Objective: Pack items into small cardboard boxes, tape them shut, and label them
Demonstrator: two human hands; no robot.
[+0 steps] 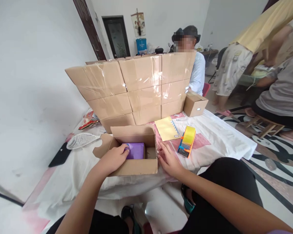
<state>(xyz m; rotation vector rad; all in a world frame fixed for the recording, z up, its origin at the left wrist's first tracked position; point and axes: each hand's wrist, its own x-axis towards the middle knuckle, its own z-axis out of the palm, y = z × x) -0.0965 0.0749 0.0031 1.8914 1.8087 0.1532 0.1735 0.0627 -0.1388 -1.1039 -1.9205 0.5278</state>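
An open cardboard box (134, 167) sits on the white cloth in front of me, its flaps spread. Inside it lies a purple packet (136, 150). My left hand (113, 159) reaches into the box from the left, its curled fingers resting on the packet's left end. My right hand (168, 159) lies flat with fingers spread against the outside of the box's right wall. A tape dispenser (187, 141) with a yellow roll sits just right of that hand.
A wall of taped cardboard boxes (139, 87) stands behind the open box, with a lone small box (194, 104) at its right. A yellow paper (166, 128), a white mesh swatter (81, 140) and a dark phone (60, 154) lie around. Other people sit and stand beyond, at right.
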